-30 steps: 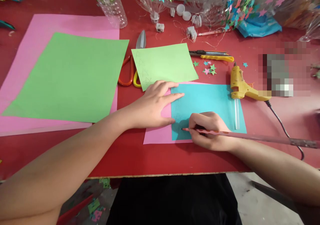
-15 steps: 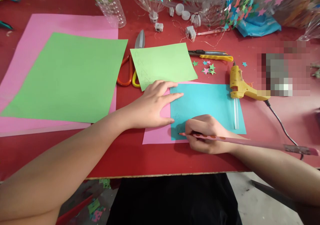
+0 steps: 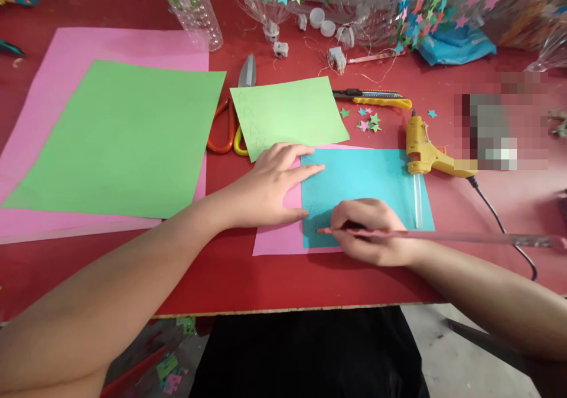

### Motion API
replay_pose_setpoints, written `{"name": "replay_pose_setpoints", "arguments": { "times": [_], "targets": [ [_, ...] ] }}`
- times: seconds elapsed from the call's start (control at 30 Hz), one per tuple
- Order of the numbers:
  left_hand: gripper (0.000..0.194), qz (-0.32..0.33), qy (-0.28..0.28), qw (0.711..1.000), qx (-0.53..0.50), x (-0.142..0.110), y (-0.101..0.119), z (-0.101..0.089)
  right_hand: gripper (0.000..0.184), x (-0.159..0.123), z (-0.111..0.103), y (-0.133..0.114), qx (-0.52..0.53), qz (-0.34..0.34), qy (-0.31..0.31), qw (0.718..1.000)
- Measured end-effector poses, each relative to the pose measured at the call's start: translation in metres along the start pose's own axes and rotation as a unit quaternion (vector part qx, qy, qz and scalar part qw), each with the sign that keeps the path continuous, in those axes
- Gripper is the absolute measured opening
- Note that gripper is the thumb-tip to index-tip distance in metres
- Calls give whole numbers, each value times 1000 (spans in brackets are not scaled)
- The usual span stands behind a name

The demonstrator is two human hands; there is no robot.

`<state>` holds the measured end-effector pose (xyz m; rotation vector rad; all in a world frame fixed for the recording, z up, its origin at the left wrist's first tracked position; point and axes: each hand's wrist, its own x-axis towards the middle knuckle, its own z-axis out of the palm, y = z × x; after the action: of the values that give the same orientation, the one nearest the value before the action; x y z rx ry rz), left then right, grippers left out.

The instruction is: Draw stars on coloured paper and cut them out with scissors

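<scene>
Head view: a blue sheet [image 3: 367, 176] is laid over a pink sheet [image 3: 275, 243] on the red table [image 3: 310, 286], close to its front edge. The left hand [image 3: 279, 185] is spread flat, and the left edge of the blue sheet is touched by its fingertips. A long pink pencil [image 3: 460, 237] is pinched between the thumb and fingers of the right hand [image 3: 374, 232], its tip held at the lower left part of the blue sheet; whether the paper is touched by the tip cannot be told. The right part of the sheet is crossed by a clear glue stick [image 3: 417, 203] set in a yellow glue gun [image 3: 432, 157]. Beyond the left hand, faint outlines are seen along the left side of a light green sheet [image 3: 292, 111], by which the scissors [image 3: 221, 135] are partly covered. A utility knife [image 3: 383, 100] and small paper stars [image 3: 364, 126] are seen to its right. Farther left, a large green sheet [image 3: 128, 138] is laid over larger pink paper [image 3: 66, 49].
</scene>
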<state>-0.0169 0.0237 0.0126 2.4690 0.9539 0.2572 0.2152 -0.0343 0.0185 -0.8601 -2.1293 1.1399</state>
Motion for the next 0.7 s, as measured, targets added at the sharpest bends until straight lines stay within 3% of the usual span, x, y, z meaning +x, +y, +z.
{"name": "replay_pose_setpoints", "arguments": {
  "times": [0.1, 0.17, 0.33, 0.5, 0.6, 0.7],
  "targets": [
    [72, -7, 0, 1000, -4, 1, 1, 0, 8, 3, -5, 5, 8, 95, 147, 985],
    [72, -17, 0, 1000, -14, 1, 3, 0, 6, 7, -8, 10, 0, 125, 202, 971],
    [52, -33, 58, 996, -62, 3, 0, 1, 13, 12, -10, 13, -53, 146, 160, 975],
    [35, -37, 91, 993, -59, 4, -4, 3, 9, 10, -8, 3, -81, 97, 125, 984],
    [31, -38, 85, 994, -58, 4, -4, 2, 15, 12, -10, 4, -33, 106, 130, 985],
    [28, -35, 81, 994, -63, 4, -5, 2, 4, 15, -16, 2, 43, 167, 145, 974]
  ]
}}
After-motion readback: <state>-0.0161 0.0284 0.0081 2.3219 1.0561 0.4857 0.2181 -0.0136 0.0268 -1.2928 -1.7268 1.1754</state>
